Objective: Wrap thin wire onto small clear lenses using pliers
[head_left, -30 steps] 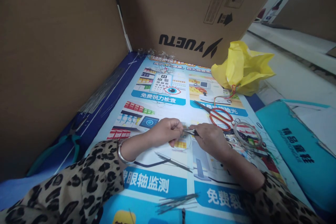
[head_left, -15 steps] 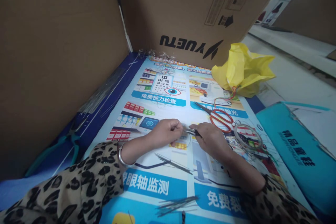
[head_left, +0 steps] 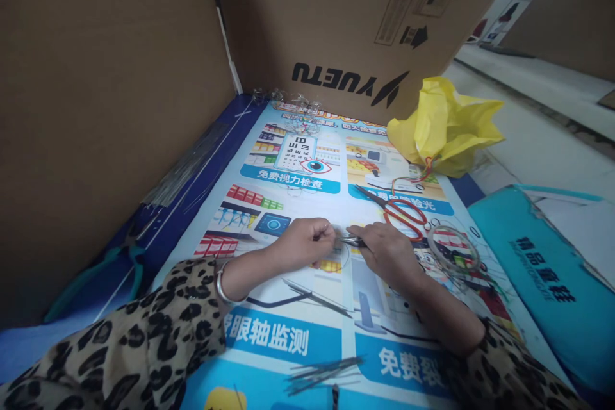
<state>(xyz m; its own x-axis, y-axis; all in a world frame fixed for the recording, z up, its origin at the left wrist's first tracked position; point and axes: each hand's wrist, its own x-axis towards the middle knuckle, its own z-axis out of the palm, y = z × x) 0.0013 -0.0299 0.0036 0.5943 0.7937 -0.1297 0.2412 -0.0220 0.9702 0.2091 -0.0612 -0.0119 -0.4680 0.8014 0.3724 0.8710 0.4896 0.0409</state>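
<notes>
Above the middle of the printed poster [head_left: 307, 208], my left hand [head_left: 307, 240] is closed in a pinch; thin wire seems to come out of its fingertips, but it is blurred. My right hand [head_left: 390, 255] is wrapped round small pliers [head_left: 353, 241], whose metal jaws point left at the left fingertips. The pliers' handles are hidden in the palm. Below the hands lie some thin dark wire pieces [head_left: 319, 299], and a loose bunch of cut wires [head_left: 327, 373] rests closer to me. Red-handled scissors [head_left: 404, 218] lie just beyond my right hand.
A clear ring-shaped coil [head_left: 454, 248] lies right of the scissors. Behind it sits a yellow bag [head_left: 446, 131]. Green-handled pliers [head_left: 96, 278] and long straight wires [head_left: 185, 170] are at left. Wire tangles [head_left: 302, 109] lie by the cardboard wall [head_left: 336, 19]. A turquoise box [head_left: 538, 269] borders the right.
The pliers' jaws sit slightly further right, with a little more gap to my left fingertips. Otherwise both hands hold nearly the same place.
</notes>
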